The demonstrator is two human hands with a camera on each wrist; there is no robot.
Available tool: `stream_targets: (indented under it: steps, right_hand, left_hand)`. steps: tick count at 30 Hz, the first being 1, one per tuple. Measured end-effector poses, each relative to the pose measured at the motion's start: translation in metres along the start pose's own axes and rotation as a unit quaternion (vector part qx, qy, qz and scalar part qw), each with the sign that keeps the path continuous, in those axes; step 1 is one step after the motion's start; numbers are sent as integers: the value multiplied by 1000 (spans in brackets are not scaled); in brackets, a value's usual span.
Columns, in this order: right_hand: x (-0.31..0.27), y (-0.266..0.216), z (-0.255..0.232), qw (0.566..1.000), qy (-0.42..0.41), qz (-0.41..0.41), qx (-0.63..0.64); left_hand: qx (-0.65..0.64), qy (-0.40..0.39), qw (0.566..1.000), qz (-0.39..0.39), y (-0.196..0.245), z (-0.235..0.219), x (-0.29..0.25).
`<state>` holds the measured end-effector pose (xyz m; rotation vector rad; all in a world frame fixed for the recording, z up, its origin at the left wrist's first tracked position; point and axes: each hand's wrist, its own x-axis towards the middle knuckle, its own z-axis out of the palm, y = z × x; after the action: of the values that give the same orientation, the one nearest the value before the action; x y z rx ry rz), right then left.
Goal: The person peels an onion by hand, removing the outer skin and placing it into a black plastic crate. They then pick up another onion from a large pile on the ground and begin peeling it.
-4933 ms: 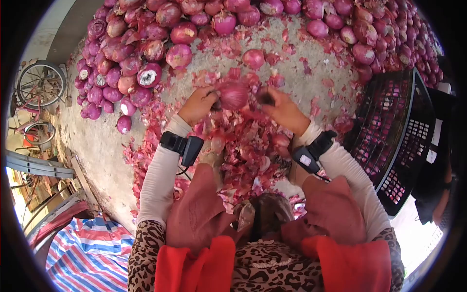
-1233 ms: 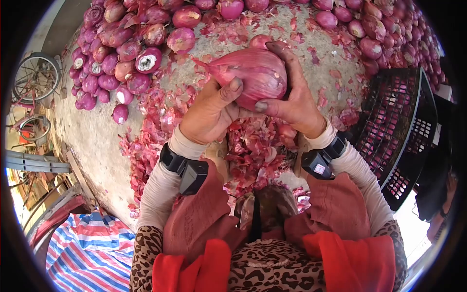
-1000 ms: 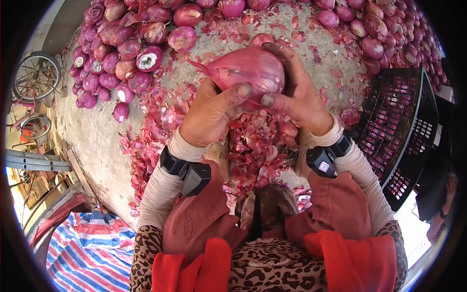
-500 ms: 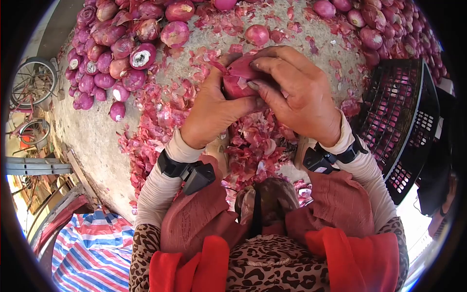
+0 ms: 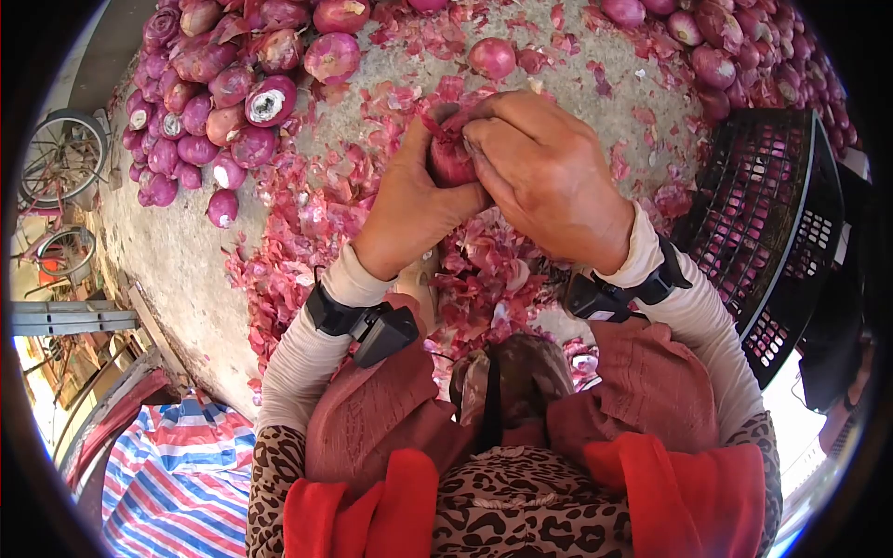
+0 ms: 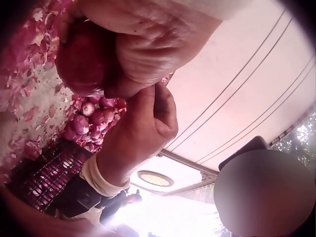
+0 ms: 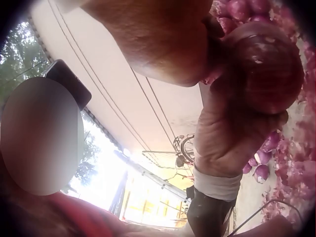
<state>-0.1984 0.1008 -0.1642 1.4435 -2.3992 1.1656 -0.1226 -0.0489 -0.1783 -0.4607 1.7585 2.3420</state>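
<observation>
A red onion [image 5: 450, 160] is held between the two hands in the middle of the head view. The left hand [image 5: 406, 200] grips it from the left and below, thumb along its near side. At its top, the curled fingers of the right hand [image 5: 556, 177] pinch loose skin. The left wrist view shows the onion [image 6: 85, 61] in the left hand [image 6: 153, 39], with the right hand [image 6: 138, 131] beside it. In the right wrist view the onion [image 7: 269, 69] rests in the left hand [image 7: 224, 133], and the right hand [image 7: 163, 39] covers part of its top.
Piles of onions lie at the upper left [image 5: 197, 116] and upper right [image 5: 721, 42]. Shed skins [image 5: 484, 279] cover the ground below the hands. One onion [image 5: 492, 58] lies beyond them. A black crate [image 5: 758, 205] stands at the right, a striped sheet [image 5: 177, 474] at the lower left.
The onion, earlier held up whole between both hands, is lower and turned in the left hand. The right hand has swung over its top, and its fingers have closed on the skin there.
</observation>
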Motion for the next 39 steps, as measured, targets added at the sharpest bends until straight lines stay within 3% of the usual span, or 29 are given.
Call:
stream_targets:
  steps: [16,24,29,33,36,39]
  right_hand:
    - [-4,14,11,999,34,3,20]
    - [-9,22,5,994,59,90,34]
    - [-10,29,-1,989,69,127,37]
    - [-17,43,-2,986,88,139,13]
    - [-26,55,-7,982,31,184,-15]
    - [-29,58,-8,986,18,157,44]
  left_hand:
    - [-13,21,999,-29,-12,4,4]
    - [-21,-27,999,-41,-5,5,1]
    - [37,-26,999,0,-11,-3,1]
    - [-16,-16,1000,15,-12,-7,3]
    - [-66,14,998,6,-7,-9,1]
    - [-91,7,996,-17,-4,-13,2]
